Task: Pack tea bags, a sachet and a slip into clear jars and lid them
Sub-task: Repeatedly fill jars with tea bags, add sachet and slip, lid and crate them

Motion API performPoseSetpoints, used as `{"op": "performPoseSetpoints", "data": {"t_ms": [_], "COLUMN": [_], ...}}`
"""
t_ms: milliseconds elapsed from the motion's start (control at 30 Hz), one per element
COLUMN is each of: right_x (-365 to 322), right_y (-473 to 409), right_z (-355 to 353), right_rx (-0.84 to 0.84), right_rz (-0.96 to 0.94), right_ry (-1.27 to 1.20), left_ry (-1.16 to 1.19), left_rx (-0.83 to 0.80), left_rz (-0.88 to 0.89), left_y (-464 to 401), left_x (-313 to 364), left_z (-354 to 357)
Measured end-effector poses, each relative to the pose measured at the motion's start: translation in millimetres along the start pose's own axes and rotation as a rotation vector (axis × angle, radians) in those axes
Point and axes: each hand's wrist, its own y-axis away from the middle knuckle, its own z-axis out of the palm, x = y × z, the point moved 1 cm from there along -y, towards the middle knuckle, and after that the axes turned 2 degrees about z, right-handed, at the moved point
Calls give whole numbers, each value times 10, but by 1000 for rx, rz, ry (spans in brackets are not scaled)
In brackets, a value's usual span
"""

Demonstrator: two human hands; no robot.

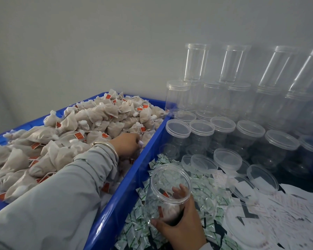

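My right hand [179,226] grips an open clear jar [168,186], tilted toward me, with a couple of tea bags at its bottom. It hovers over a heap of green-and-white sachets [143,228]. My left hand [128,143] reaches into the blue crate [119,199] and digs its fingers into the pile of tea bags [76,134] with red tags; the fingertips are buried among the bags. White paper slips [285,210] lie scattered at the right.
Loose clear lids [228,159] lie beyond the sachets. Several lidded empty jars [202,130] stand behind them, stacked in tiers against the grey wall. The crate's blue wall separates the tea bags from the sachets.
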Motion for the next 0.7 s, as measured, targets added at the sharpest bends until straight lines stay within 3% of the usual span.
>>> {"op": "performPoseSetpoints", "data": {"t_ms": [200, 367, 500, 700], "right_x": [-12, -24, -38, -41], "right_y": [3, 4, 3, -2], "right_z": [3, 6, 8, 13], "right_rx": [6, -1, 2, -11], "right_rz": [10, 8, 13, 25], "right_ry": [2, -14, -11, -22], "left_ry": [297, 872, 1294, 1254], "left_rx": [323, 486, 270, -261], "left_rz": [-173, -190, -93, 170], "left_y": [26, 124, 246, 501], "left_x": [47, 133, 321, 650], "left_z": [-229, -384, -454, -392]}}
